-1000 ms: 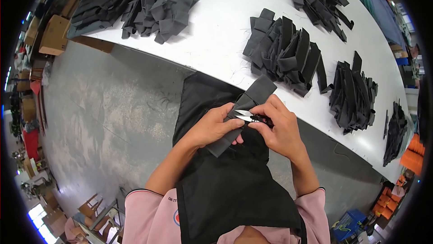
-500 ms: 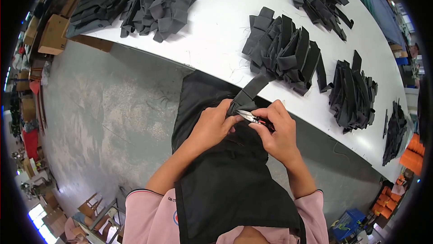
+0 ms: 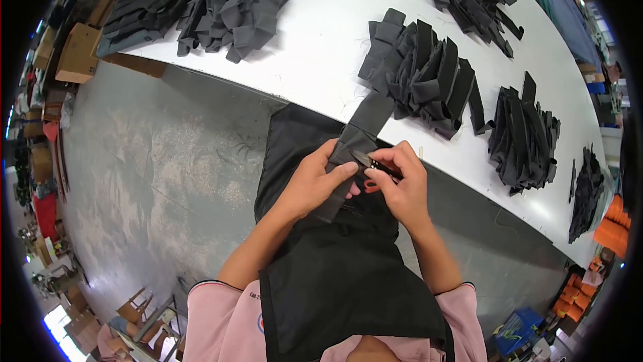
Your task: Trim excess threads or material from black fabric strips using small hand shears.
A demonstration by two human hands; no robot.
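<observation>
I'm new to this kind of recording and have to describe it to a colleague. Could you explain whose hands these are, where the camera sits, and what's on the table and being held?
There is no machine here: a person works with two bare hands. The view comes from a wide fisheye camera worn on the head, looking down, so straight edges look bent. Picture left is the person's left.

The left hand holds a dark grey fabric strip. The right hand holds small snips, their blades pointing at the strip.

On the white table lie several piles of dark fabric pieces. The person wears a black apron over a pink shirt.
</observation>
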